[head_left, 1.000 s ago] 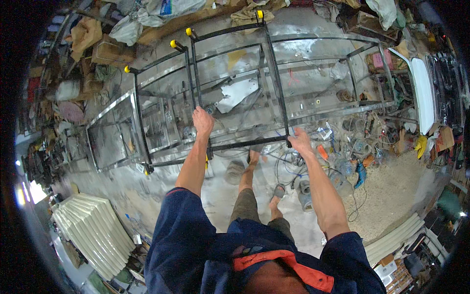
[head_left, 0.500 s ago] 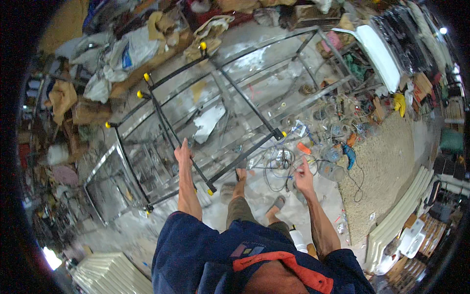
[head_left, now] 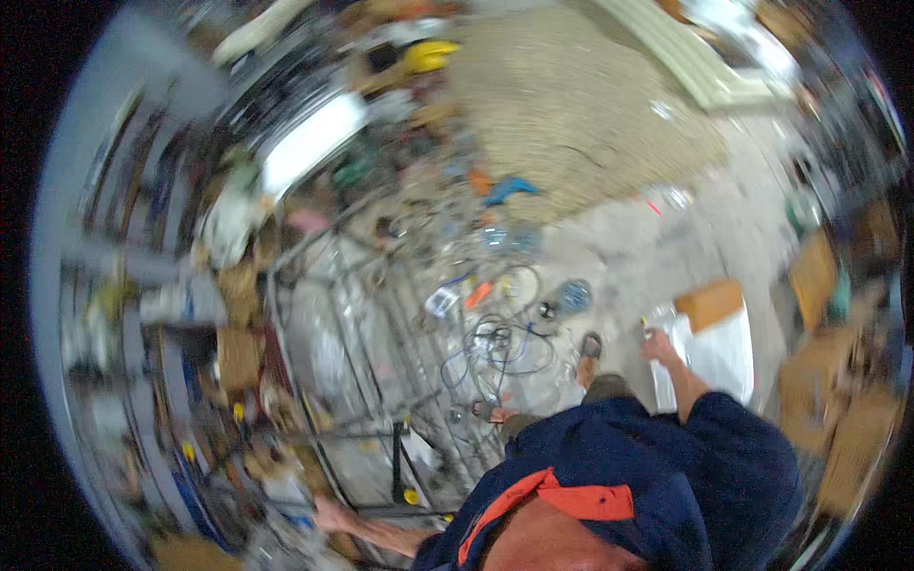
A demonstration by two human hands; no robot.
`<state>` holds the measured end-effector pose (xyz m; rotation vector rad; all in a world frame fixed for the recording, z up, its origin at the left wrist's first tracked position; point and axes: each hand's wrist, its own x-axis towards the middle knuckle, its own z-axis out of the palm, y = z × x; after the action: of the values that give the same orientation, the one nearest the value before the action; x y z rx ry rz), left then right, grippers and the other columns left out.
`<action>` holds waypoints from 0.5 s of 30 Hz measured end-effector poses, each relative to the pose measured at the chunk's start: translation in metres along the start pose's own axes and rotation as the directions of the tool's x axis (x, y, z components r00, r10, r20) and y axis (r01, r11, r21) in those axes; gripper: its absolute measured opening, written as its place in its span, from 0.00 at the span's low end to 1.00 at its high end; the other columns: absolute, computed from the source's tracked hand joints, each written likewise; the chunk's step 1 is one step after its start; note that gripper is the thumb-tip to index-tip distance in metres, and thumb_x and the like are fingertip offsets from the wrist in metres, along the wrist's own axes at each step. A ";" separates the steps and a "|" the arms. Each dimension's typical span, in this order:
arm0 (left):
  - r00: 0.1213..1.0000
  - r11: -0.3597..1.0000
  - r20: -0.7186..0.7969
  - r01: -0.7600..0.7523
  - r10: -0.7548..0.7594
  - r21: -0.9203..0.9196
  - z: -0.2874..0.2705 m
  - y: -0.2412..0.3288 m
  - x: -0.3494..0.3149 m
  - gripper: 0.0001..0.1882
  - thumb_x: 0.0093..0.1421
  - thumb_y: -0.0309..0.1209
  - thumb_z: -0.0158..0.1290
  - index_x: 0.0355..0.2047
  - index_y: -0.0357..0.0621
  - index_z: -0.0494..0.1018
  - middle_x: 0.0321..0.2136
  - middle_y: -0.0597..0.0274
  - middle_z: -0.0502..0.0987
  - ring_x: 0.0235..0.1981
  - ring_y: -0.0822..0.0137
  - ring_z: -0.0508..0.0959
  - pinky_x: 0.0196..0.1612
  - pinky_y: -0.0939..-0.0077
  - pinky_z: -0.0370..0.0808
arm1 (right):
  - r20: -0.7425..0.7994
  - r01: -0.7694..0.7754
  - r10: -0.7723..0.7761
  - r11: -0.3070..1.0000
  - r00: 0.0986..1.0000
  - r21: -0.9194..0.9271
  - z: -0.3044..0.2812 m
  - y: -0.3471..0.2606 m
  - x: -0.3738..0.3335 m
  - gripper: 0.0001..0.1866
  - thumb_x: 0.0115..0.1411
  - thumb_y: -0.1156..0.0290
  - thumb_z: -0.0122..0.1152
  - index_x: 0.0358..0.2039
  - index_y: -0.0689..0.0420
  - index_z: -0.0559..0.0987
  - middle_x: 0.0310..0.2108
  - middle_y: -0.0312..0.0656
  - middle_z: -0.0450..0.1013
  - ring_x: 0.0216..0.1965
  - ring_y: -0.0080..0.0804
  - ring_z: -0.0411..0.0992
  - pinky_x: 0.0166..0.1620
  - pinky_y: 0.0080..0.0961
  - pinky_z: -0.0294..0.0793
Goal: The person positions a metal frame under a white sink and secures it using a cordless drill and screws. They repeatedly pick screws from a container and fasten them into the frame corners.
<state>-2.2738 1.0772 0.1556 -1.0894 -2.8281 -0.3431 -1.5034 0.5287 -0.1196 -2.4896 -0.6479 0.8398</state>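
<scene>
Black frame (head_left: 398, 462) at lower left, blurred, with yellow caps (head_left: 411, 497); left hand (head_left: 335, 516) near it, cannot tell whether gripping. Right hand (head_left: 659, 346) overlapping a white panel (head_left: 724, 364), near a brown block (head_left: 712, 305), grip likewise too blurred to tell. Tangled cables (head_left: 493, 335) between.

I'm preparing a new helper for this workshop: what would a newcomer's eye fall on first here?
Probably the broad beige mat-like patch at top centre, with a bright blue tool by its lower edge. Next, perhaps, the gleaming white panel at upper left and the metal frame at lower left. At right, a white flat piece with a brown block stands out near the right hand.
</scene>
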 end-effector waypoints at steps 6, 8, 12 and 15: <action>0.759 0.828 -0.552 -0.524 0.346 -0.202 -0.045 0.087 -0.126 0.25 0.57 0.43 0.59 0.44 0.31 0.78 0.39 0.46 0.82 0.34 0.49 0.82 0.38 0.59 0.79 | 0.019 -0.501 0.602 0.646 0.798 0.576 -0.131 0.062 -0.081 0.23 0.54 0.72 0.60 0.50 0.70 0.73 0.31 0.52 0.77 0.24 0.34 0.78 0.23 0.29 0.78; 0.677 0.763 -0.577 -0.632 0.458 -0.137 -0.084 0.125 -0.198 0.25 0.58 0.42 0.59 0.46 0.31 0.77 0.40 0.46 0.82 0.35 0.49 0.82 0.39 0.59 0.79 | 0.013 -0.456 0.595 0.602 0.804 0.655 -0.162 0.060 -0.071 0.22 0.55 0.72 0.60 0.50 0.69 0.74 0.34 0.51 0.78 0.26 0.33 0.78 0.24 0.29 0.78; 0.659 0.541 -0.307 -0.745 0.687 -0.390 -0.162 0.265 -0.353 0.25 0.61 0.41 0.57 0.51 0.32 0.76 0.40 0.45 0.82 0.35 0.54 0.82 0.41 0.58 0.79 | -0.064 -0.273 0.505 0.563 0.860 0.780 -0.213 0.037 -0.013 0.23 0.57 0.70 0.59 0.53 0.66 0.74 0.36 0.46 0.78 0.28 0.31 0.77 0.27 0.26 0.75; 0.584 0.421 -0.196 -0.744 0.788 -0.519 -0.187 0.362 -0.458 0.16 0.55 0.26 0.59 0.43 0.28 0.75 0.27 0.51 0.76 0.25 0.59 0.73 0.31 0.58 0.70 | -0.207 -0.050 0.366 0.582 0.907 0.811 -0.246 0.006 0.040 0.24 0.58 0.70 0.60 0.54 0.66 0.74 0.37 0.46 0.78 0.32 0.30 0.77 0.31 0.24 0.75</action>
<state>-1.6907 0.9950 0.3256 -2.3971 -1.9048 -1.0575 -1.3141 0.4858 0.0377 -1.7910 0.1766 0.5402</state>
